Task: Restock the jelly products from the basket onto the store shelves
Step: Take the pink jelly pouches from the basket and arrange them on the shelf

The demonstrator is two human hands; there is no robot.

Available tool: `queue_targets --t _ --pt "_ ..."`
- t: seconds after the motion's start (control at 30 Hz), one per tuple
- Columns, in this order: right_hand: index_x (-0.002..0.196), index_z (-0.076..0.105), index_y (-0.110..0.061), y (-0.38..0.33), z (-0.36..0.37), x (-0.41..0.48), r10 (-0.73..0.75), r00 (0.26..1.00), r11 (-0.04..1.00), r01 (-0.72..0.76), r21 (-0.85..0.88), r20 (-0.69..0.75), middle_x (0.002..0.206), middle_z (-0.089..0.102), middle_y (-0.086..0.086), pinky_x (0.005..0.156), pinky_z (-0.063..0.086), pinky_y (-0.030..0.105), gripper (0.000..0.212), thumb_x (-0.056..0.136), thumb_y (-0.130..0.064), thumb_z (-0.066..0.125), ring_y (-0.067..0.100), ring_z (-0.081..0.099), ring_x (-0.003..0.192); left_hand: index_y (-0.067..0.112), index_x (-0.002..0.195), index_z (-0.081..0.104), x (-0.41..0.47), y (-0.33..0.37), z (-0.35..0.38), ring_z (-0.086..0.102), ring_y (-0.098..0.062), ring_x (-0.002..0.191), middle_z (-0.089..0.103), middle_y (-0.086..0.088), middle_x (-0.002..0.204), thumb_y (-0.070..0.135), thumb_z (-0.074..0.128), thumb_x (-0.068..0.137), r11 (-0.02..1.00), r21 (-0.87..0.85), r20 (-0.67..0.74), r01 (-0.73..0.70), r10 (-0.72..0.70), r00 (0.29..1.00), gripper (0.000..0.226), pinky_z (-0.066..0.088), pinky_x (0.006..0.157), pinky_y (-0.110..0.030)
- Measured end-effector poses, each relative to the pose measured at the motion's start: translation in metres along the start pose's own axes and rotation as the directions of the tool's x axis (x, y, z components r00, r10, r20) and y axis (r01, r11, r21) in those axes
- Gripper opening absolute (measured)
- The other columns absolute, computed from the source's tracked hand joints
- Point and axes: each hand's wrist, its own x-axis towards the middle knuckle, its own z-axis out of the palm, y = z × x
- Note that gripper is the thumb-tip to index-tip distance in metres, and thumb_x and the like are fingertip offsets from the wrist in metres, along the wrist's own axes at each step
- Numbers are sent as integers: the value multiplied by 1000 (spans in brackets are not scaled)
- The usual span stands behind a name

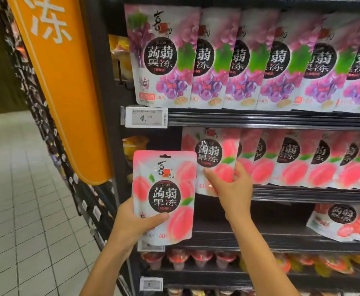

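Left hand [132,223] grips peach jelly pouch [164,197] at its lower left, upright, just left of the peach row | pouch: pink-white, printed peaches, black round label, white characters | right hand [234,189] pinches front shelf pouch [213,154], leftmost on middle shelf [302,194].

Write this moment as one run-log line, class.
left hand: holds peach jelly pouch | right hand: grips front shelf pouch | middle shelf: peach row | state: held pouch not yet shelved
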Motion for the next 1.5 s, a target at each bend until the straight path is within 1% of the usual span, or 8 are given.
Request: queue_targets --t 0.17,0.37,0.47,0.67,0.8,1.0,1.33,1.5 --pt "108 60 -11 1 23 6 32 998 997 -36 -64 -58 112 67 1 87 47 27 51 74 -41 83 14 57 108 32 93 73 2 -3 -2 75 -23 86 78 -6 97 28 95 41 1000 -9 10 9 -9 1000 56 60 63 -28" --pt "75 43 -28 1 31 -4 -48 998 997 45 -69 -36 68 51 -5 64 42 24 37 79 -40 77 6 45 64 25 97 71 1 -8 -2 75 -23 86 78 -6 97 30 94 40 1000 -10 -5 15 -15 1000 62 60 63 -30" --pt "88 46 -26 1 23 -4 -65 997 989 70 -128 39 73 52 -11 61 39 13 34 81 -42 76 2 48 66 23 101 70 -1 -11 -1 75 -24 88 77 -6 98 27 94 43 1000 -3 -2 20 -20 1000 63 60 65 -31" --pt "126 58 -24 4 5 -6 -46 996 932 72 -356 81 110 68 -4 83 53 39 59 77 -50 77 15 62 101 17 105 68 -7 -14 0 75 -24 88 77 -6 98 13 95 51 999 -7 -9 32 -32 999 61 60 63 -29" --pt "130 59 -27 1 0 -3 -14 999 934 24 -355 30 114 71 -1 82 54 35 65 73 -48 81 14 64 98 25 98 71 -9 -14 2 75 -23 86 77 -5 97 25 97 46 999 -18 -22 34 -34 999 58 60 63 -29" --pt "115 54 -37 -3 23 0 -13 998 897 -17 -442 -66 85 74 -9 57 40 27 51 73 -55 76 7 60 62 23 101 71 -11 -13 4 75 -25 89 77 -7 99 31 94 42 998 -38 -39 40 -41 998 64 60 66 -32" --pt "111 68 -23 11 27 -5 -364 925 607 151 -780 -104 83 63 -5 51 29 26 58 65 -56 79 20 53 79 15 109 67 -15 -16 6 74 -27 91 77 -8 100 33 93 40 998 -33 -68 59 -61 996 75 61 69 -36" --pt "107 71 -28 15 14 -4 -366 919 674 150 -723 -150 75 65 -14 50 29 23 41 72 -47 80 12 48 76 16 108 67 -15 -17 10 75 -26 90 77 -7 99 33 94 40 998 -41 -71 52 -55 996 75 61 67 -32"
